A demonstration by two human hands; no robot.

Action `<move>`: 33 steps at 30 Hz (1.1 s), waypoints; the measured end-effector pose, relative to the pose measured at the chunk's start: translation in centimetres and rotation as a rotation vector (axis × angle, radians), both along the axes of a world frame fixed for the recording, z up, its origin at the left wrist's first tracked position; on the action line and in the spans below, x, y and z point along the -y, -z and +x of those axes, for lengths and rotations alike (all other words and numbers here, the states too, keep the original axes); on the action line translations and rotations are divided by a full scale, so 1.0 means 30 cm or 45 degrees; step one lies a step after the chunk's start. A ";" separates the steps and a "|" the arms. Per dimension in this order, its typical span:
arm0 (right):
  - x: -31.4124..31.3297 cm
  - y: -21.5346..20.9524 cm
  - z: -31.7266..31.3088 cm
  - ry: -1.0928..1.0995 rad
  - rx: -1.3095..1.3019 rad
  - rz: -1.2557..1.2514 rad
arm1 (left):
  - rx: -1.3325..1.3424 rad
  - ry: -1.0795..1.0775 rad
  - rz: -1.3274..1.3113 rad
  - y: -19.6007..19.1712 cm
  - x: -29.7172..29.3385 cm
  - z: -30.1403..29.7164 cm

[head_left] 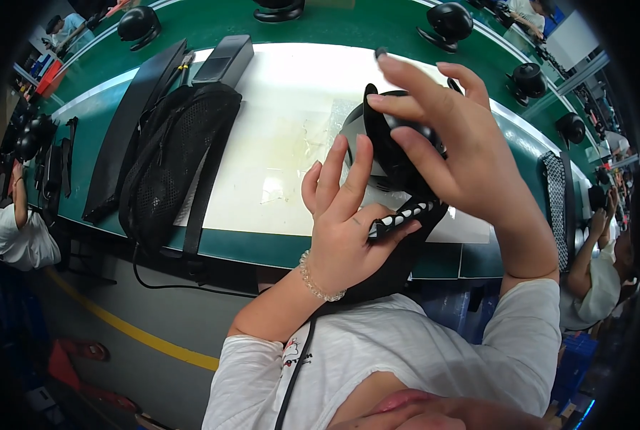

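Across the white-topped surface (284, 93), I see the left hand (345, 229) pinching a dotted black strip (404, 218), the right hand (463, 147) spreading its fingers over a rounded black device (388, 147).

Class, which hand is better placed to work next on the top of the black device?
Right, probably: the right hand is over the black device, fingers spread near its top, while the left hand, lower down, has a dotted strip between thumb and forefinger.
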State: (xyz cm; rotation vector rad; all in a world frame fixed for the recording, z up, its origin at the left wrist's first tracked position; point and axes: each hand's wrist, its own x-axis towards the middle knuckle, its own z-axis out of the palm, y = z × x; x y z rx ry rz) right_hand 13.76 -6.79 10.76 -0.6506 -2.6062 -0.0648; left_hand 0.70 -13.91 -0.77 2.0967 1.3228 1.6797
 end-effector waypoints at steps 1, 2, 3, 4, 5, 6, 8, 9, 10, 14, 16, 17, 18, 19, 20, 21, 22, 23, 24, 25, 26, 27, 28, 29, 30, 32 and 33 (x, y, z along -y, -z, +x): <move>0.000 -0.006 0.008 0.009 -0.037 -0.128 | 0.004 -0.003 0.004 0.004 -0.001 -0.004; -0.013 0.005 0.033 0.010 -0.175 -0.285 | 0.003 0.006 0.010 0.005 -0.002 -0.005; -0.032 0.007 0.068 0.034 -0.254 -0.288 | 0.002 0.001 0.010 0.005 -0.001 -0.002; -0.050 0.050 0.079 0.019 -0.720 -0.476 | 0.000 -0.005 0.009 0.005 -0.002 0.000; -0.089 0.053 0.135 0.037 -0.701 -0.328 | 0.028 0.013 0.029 0.003 -0.004 0.011; -0.119 0.069 0.175 0.106 -0.761 -0.390 | 0.027 0.011 0.048 0.008 -0.007 0.013; -0.145 0.094 0.222 0.262 -0.841 -0.576 | 0.012 -0.001 0.063 0.007 -0.008 0.010; -0.151 0.107 0.232 0.258 -0.922 -0.756 | 0.009 0.011 0.068 0.008 -0.010 0.009; -0.154 0.119 0.240 0.252 -1.001 -0.936 | 0.010 0.005 0.082 0.012 -0.013 0.010; -0.157 0.124 0.236 0.181 -1.003 -1.044 | -0.006 -0.006 0.083 0.017 -0.011 0.008; -0.150 0.119 0.227 0.205 -0.991 -1.076 | -0.006 -0.014 0.078 0.021 -0.011 0.007; -0.147 0.117 0.225 0.204 -0.968 -1.067 | -0.004 -0.015 0.075 0.021 -0.010 0.007; -0.145 0.117 0.224 0.204 -0.946 -1.059 | -0.001 -0.017 0.071 0.021 -0.010 0.008; -0.144 0.121 0.224 0.204 -0.950 -1.058 | -0.004 -0.015 0.072 0.023 -0.010 0.008; -0.144 0.128 0.224 0.264 -0.893 -0.888 | -0.008 -0.014 0.068 0.024 -0.011 0.008; -0.146 0.136 0.224 0.323 -0.834 -0.718 | -0.010 -0.013 0.063 0.025 -0.011 0.008; -0.150 0.148 0.224 0.324 -0.837 -0.718 | -0.012 -0.011 0.063 0.025 -0.011 0.007; -0.154 0.161 0.224 0.276 -0.810 -0.500 | -0.015 -0.010 0.058 0.025 -0.011 0.006; -0.157 0.169 0.224 0.227 -0.778 -0.282 | -0.018 -0.008 0.053 0.025 -0.011 0.004; -0.157 0.166 0.232 0.230 -0.780 -0.282 | -0.019 -0.005 0.052 0.024 -0.010 0.003; -0.155 0.159 0.244 0.234 -0.609 -0.022 | -0.029 -0.007 0.047 0.023 -0.009 0.003; -0.153 0.152 0.254 0.236 -0.433 0.234 | -0.040 -0.009 0.042 0.022 -0.009 0.003; -0.148 0.146 0.259 0.239 -0.435 0.234 | -0.041 -0.007 0.041 0.022 -0.010 0.002; -0.141 0.138 0.261 0.235 -0.338 0.323 | -0.037 -0.005 0.030 0.021 -0.010 0.001; -0.139 0.133 0.266 0.231 -0.242 0.412 | -0.035 -0.004 0.019 0.019 -0.010 0.000; -0.158 0.128 0.279 0.200 -0.197 0.421 | -0.039 -0.009 0.026 0.021 -0.010 0.002; -0.169 0.129 0.279 0.202 -0.380 0.237 | -0.040 -0.013 0.031 0.023 -0.011 0.003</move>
